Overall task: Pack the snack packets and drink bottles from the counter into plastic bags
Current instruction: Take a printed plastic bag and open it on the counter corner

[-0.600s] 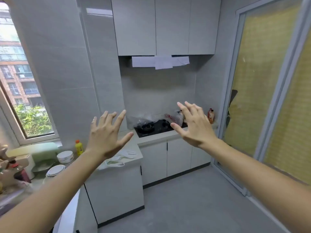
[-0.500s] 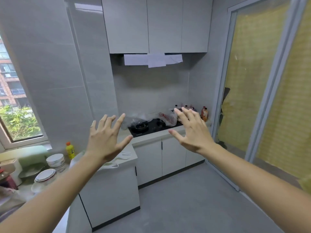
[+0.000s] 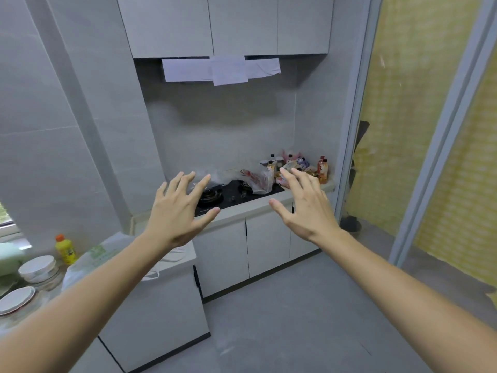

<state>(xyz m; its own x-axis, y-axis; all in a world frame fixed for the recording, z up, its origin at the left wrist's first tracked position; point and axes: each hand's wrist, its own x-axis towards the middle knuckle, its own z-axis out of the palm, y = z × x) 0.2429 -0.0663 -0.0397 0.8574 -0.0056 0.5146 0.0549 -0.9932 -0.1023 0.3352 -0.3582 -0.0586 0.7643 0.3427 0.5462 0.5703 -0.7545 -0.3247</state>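
Both arms are stretched out in front of me, well short of the far counter (image 3: pixel 242 212). My left hand (image 3: pixel 178 211) and my right hand (image 3: pixel 306 208) are spread wide with straight fingers and hold nothing. At the counter's far right corner stand several drink bottles (image 3: pixel 322 168) among snack packets (image 3: pixel 298 164). A clear plastic bag with red print (image 3: pixel 259 180) lies beside them on the black stove (image 3: pixel 231 196). Another clear bag (image 3: pixel 215 176) lies behind the left burner. A white plastic bag with green print (image 3: pixel 99 254) lies on the near counter under my left forearm.
A yellow bottle with an orange cap (image 3: pixel 64 249), stacked bowls (image 3: pixel 36 267) and a plate (image 3: pixel 16 300) sit on the near left counter. Grey floor (image 3: pixel 295 319) lies between me and the cabinets. A sliding glass door (image 3: pixel 419 130) runs along the right.
The view has swung right and moved closer to the stove counter. Both hands stay spread and empty; the bottles and packets now show above my right hand.
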